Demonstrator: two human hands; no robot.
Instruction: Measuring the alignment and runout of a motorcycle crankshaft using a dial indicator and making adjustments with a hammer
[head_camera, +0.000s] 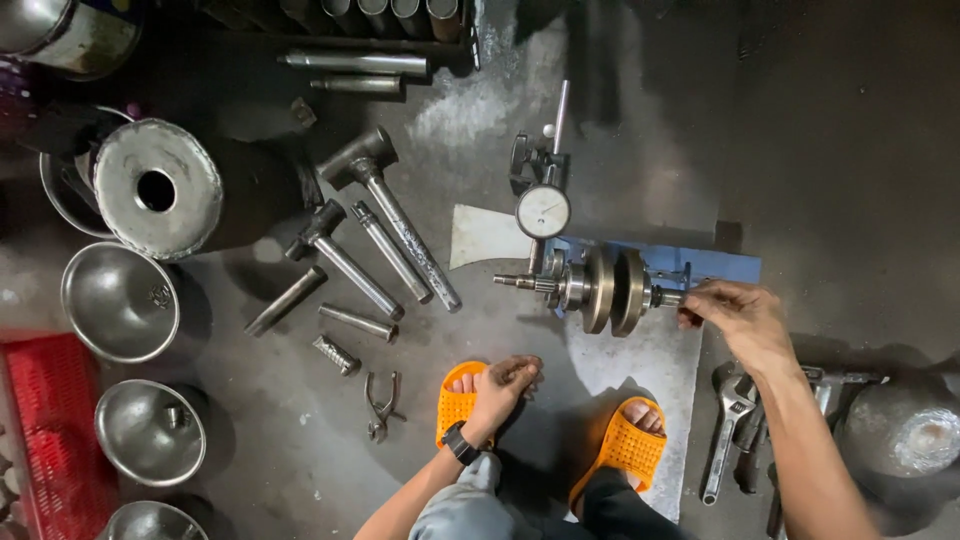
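Pinching the right-hand shaft end of a crankshaft (610, 290), the right hand (738, 312) has its fingertips pressed together around that stub. The crankshaft lies horizontally on a blue stand (715, 265) on the concrete floor (850, 150), near the floor's middle, its two round webs side by side. A dial gauge (543, 211) stands just behind it, its stem apparently touching the left journal, though that contact is hard to see. The left hand (505, 385) rests loosely curled over an orange sandal (458, 403), holding nothing. Hammers (385, 215) lie toward the left, steel bowls (120, 300) along the left edge, and an adjustable wrench (728, 432) sits lower right.
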